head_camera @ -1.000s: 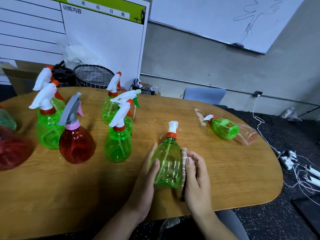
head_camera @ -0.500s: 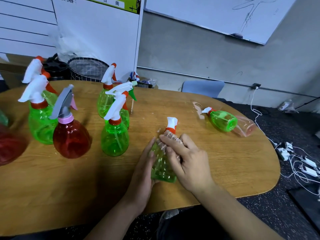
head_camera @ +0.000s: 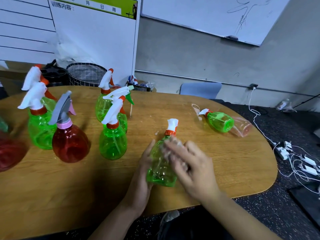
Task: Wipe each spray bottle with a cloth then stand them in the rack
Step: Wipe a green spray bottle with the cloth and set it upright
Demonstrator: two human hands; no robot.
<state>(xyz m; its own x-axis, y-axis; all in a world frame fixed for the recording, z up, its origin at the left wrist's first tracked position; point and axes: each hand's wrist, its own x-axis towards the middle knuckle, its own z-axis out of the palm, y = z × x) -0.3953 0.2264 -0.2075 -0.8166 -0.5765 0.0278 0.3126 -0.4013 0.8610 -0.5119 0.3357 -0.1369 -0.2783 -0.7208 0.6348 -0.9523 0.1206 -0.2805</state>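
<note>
We see the left hand [head_camera: 143, 172] holding a green spray bottle [head_camera: 161, 168] upright on the counter [head_camera: 225, 161] while the blurred right hand [head_camera: 192, 167] presses a cloth [head_camera: 170, 144] against it.

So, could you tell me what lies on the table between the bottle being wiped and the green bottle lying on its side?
In the head view, only bare wooden table separates the held bottle from the toppled one.
</note>
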